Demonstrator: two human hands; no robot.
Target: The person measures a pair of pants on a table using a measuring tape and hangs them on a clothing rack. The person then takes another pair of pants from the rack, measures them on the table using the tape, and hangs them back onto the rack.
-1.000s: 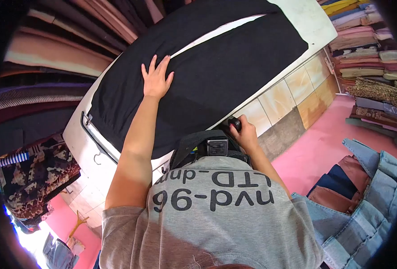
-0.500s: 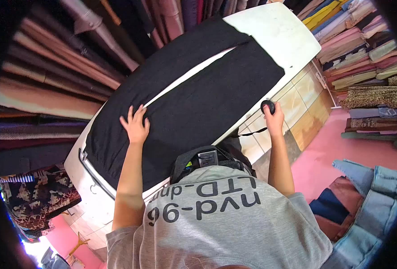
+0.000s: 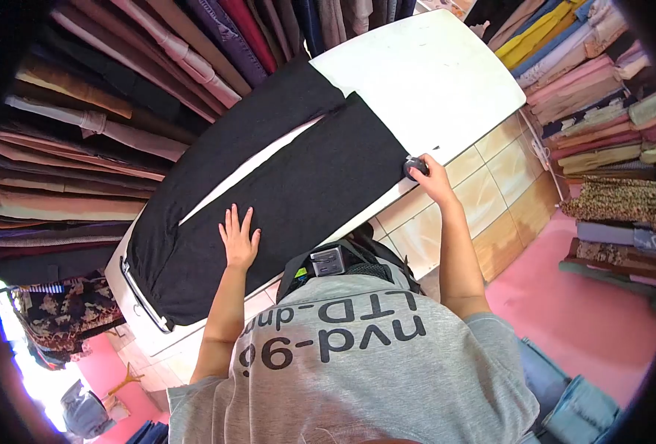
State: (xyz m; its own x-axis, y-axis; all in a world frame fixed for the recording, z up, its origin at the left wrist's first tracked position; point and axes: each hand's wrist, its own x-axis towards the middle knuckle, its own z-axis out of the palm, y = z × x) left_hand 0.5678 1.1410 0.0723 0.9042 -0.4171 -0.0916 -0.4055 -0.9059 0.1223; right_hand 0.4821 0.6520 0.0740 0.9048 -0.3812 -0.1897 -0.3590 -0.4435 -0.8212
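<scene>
Black trousers [image 3: 291, 174] lie flat on a long white board [image 3: 424, 81], the legs slightly parted so a strip of white shows between them. My left hand [image 3: 239, 237] rests on the nearer leg, palm down with fingers spread. In my right hand [image 3: 433, 180] is a small round black object [image 3: 416, 169], whose exact kind I cannot make out. It is at the near edge of the board, by the corner of the nearer leg's end. A clip hanger [image 3: 144, 297] lies along the opposite end of the trousers.
Many hanging garments [image 3: 157, 59] crowd the far side of the board. Folded clothes [image 3: 587, 126] are stacked at the right. Pale blue jeans [image 3: 583, 411] lie low at the right above a pink floor [image 3: 564, 281]. A black bag [image 3: 350, 263] sits at my waist.
The trousers have shifted left along the board, baring more white at the right. My left hand now lies flat on the nearer leg. My right hand brought the round object in to the board's edge.
</scene>
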